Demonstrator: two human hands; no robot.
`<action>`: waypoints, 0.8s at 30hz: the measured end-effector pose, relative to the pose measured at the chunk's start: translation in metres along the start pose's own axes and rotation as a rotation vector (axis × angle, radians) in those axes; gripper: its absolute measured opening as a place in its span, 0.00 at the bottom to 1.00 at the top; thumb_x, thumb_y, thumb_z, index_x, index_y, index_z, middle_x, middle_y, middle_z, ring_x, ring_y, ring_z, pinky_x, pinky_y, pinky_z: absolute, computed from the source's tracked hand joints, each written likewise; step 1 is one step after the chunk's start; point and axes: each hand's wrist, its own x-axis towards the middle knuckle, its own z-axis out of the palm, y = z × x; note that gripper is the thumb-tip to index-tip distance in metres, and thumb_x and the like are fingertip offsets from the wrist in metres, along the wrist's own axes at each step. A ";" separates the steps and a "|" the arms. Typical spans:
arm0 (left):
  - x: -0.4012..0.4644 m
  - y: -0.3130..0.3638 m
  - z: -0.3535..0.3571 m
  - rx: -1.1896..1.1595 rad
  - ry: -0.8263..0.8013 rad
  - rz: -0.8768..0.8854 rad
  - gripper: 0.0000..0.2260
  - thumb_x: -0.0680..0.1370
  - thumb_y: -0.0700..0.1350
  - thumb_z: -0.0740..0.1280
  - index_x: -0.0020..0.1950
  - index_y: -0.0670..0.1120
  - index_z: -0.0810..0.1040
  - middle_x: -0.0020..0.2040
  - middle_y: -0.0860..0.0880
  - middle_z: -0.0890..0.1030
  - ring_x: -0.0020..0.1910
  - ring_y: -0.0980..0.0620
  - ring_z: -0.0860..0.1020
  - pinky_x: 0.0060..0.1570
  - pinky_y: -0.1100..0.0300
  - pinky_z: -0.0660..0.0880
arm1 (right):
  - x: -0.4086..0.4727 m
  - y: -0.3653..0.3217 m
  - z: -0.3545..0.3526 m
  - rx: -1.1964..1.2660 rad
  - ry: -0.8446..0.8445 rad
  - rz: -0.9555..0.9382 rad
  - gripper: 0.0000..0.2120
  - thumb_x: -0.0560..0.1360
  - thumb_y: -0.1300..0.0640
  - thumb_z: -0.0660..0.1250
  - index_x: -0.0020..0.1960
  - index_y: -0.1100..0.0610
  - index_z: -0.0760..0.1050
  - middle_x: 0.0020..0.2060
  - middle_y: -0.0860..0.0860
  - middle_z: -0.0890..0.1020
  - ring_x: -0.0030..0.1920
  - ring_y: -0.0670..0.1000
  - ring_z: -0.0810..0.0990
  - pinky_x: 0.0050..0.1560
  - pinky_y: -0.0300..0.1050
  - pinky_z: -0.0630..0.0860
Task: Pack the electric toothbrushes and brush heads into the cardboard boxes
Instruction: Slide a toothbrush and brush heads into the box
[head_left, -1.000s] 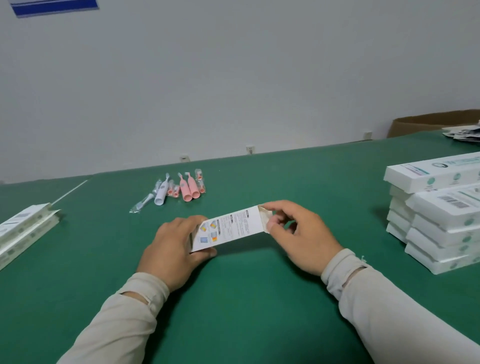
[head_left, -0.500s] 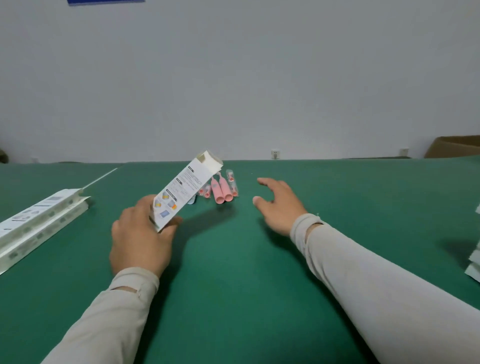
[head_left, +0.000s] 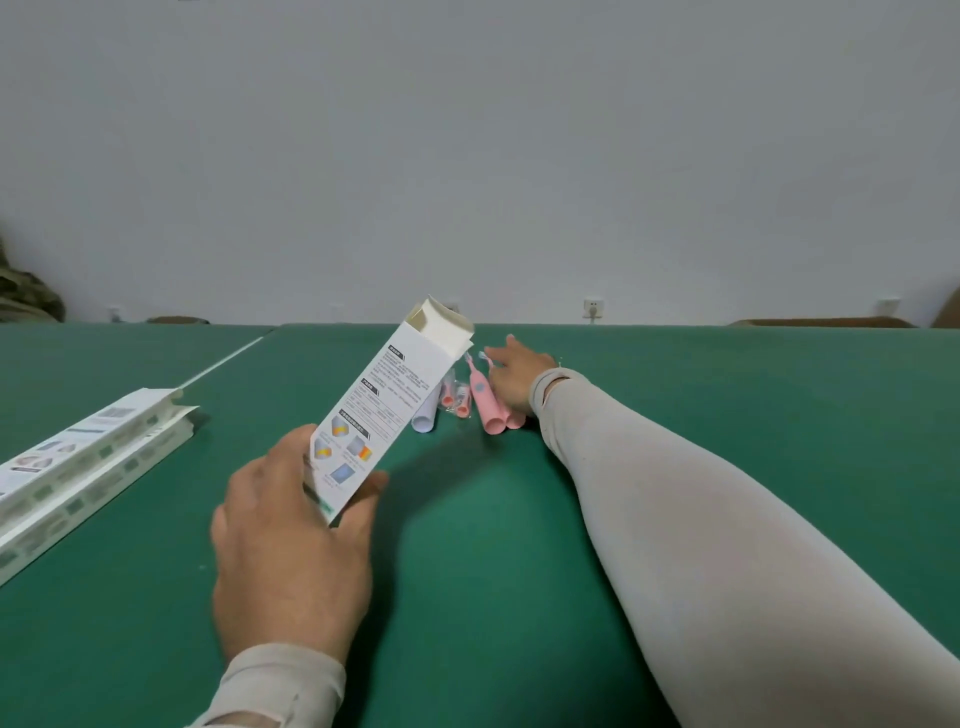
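Observation:
My left hand (head_left: 291, 540) grips the lower end of a white printed cardboard box (head_left: 384, 410), tilted up and away with its top flap open. Beyond it on the green table lie pink electric toothbrushes (head_left: 485, 400), a white toothbrush (head_left: 425, 418) partly hidden by the box, and small wrapped brush heads (head_left: 454, 400). My right hand (head_left: 514, 376) is stretched out over the pink toothbrushes, fingers extended and touching them; whether it has hold of one is unclear.
A stack of flattened white boxes (head_left: 88, 457) lies at the left on the green table (head_left: 519, 571). A brown carton edge (head_left: 821, 322) shows at the far right by the wall.
My right hand has reached further forward to the pink toothbrushes. The left hand keeps the box raised, its open end tilted higher. The view has shifted closer to the toothbrushes.

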 end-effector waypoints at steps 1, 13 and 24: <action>0.000 0.000 0.000 -0.009 0.006 -0.004 0.22 0.72 0.55 0.73 0.65 0.55 0.74 0.60 0.48 0.77 0.61 0.43 0.70 0.57 0.49 0.67 | 0.003 -0.002 -0.001 -0.065 -0.032 -0.014 0.24 0.81 0.60 0.61 0.76 0.54 0.65 0.77 0.58 0.65 0.73 0.60 0.67 0.69 0.54 0.68; 0.005 -0.002 0.001 -0.011 0.025 0.019 0.23 0.72 0.54 0.75 0.64 0.54 0.74 0.59 0.46 0.77 0.60 0.42 0.71 0.53 0.50 0.68 | -0.050 0.015 -0.006 0.113 0.058 0.140 0.09 0.81 0.57 0.58 0.48 0.59 0.76 0.43 0.54 0.82 0.32 0.51 0.77 0.37 0.39 0.72; -0.043 0.040 -0.007 -0.019 -0.344 0.315 0.22 0.71 0.56 0.76 0.63 0.56 0.75 0.57 0.49 0.76 0.58 0.43 0.73 0.56 0.49 0.73 | -0.312 0.100 -0.016 0.137 0.079 0.085 0.11 0.79 0.54 0.58 0.57 0.51 0.77 0.50 0.49 0.83 0.48 0.53 0.81 0.47 0.44 0.75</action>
